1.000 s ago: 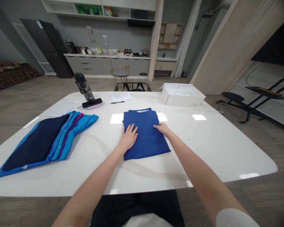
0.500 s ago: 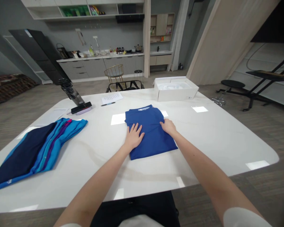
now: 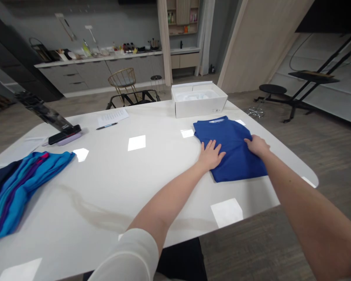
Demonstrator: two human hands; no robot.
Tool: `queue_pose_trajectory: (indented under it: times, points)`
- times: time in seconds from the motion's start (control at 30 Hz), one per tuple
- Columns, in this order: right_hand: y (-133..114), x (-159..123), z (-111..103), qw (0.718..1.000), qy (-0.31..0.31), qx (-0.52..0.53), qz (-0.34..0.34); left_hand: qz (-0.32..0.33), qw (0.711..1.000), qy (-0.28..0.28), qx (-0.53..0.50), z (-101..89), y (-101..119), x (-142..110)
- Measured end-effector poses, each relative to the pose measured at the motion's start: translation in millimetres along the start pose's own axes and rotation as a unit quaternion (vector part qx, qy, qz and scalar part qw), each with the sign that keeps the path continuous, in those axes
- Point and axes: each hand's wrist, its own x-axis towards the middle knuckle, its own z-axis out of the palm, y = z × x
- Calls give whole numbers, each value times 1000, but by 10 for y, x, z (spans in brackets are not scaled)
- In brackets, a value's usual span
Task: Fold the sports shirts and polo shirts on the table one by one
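A folded blue T-shirt (image 3: 234, 150) lies flat on the right part of the white table (image 3: 111, 168), its neckline facing away from me. My left hand (image 3: 211, 156) rests on its left side, palm down with the fingers spread. At the right edge of the shirt, my right hand (image 3: 257, 145) is closed, gripping the fabric between thumb and fingers. The far right bottom corner of the shirt is partly hidden by my right forearm.
Behind the shirt stands an open white box (image 3: 200, 108). On the left lie a blue and navy garment (image 3: 26, 183) and a dark upright vacuum cleaner (image 3: 57, 123). A pen (image 3: 107, 126) and a printed sheet (image 3: 114, 115) are near the table's far edge.
Both hands have slid the folded T-shirt to the right across the table, closer to the right edge. My view has turned right and downward too.
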Motion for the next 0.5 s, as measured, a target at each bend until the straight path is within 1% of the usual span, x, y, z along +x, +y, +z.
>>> queue_pose_trajectory:
  times: [0.03,0.1,0.17,0.23,0.33,0.43,0.5]
  points:
    - [97,40,-14,1000,6,-5,2,14,1000,-3,3,47,58,67]
    - [210,63,-16,1000,17,-17,-4,25,1000,-3,10,119,125,135]
    - [234,27,7,999,27,-30,-14,24,1000,3,14,152,136,119]
    - [218,-42,39,998,48,-37,-17,27,1000,6,14,137,108,37]
    - [207,-142,76,993,118,-32,-6,41,999,-8,20,23,18,-165]
    - [184,-213,94,980,199,-20,8,57,998,-6,39,-160,-125,-423]
    - [75,-281,99,975,219,-24,-18,60,997,12,52,-295,-258,-620]
